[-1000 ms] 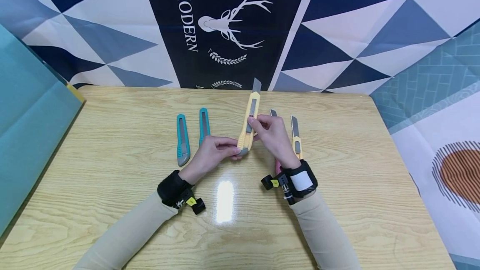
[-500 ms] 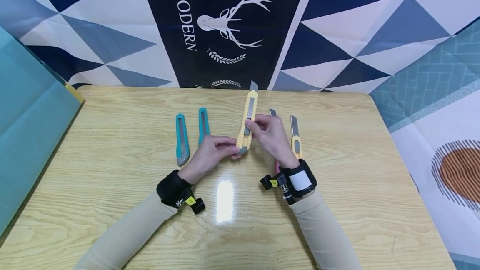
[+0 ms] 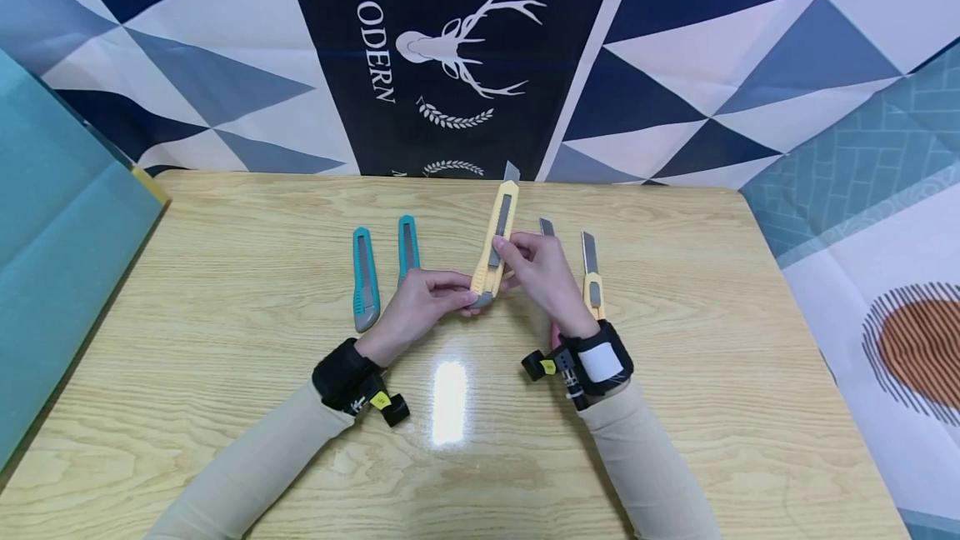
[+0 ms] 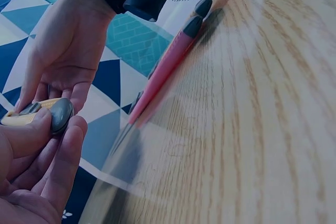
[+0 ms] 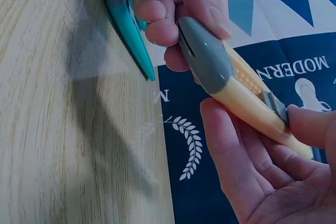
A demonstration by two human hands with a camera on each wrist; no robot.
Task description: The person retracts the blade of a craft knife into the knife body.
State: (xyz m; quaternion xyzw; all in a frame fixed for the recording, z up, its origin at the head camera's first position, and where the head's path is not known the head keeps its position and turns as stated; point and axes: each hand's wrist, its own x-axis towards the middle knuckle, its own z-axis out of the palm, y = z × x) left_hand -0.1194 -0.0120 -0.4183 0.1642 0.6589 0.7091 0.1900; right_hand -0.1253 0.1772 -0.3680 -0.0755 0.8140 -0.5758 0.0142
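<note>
A yellow utility knife [image 3: 501,219] is held above the table, tilted, its blade [image 3: 512,171] poking a short way out of the far end. My left hand [image 3: 429,300] pinches its grey end cap [image 4: 62,116] between thumb and fingers. Higher up the body, my right hand [image 3: 546,270] grips the knife, the thumb against the grey slider [image 5: 274,107] and the fingers curled underneath. In the right wrist view the cap and ridged side of the yellow body face the camera. The right fingers are partly hidden behind the knife in the head view.
Two teal utility knives [image 3: 365,282] lie on the wooden table [image 3: 247,290] to the left, one partly behind the left hand. Right of the hands lie a pink utility knife [image 4: 164,72], mostly covered by the right arm, and another yellow utility knife [image 3: 593,288], both with blades out.
The held knife's blade stuck out farther a second ago; it has drawn partly back into the body, the slider and right thumb lower along it. Both hands otherwise stay nearly in place.
</note>
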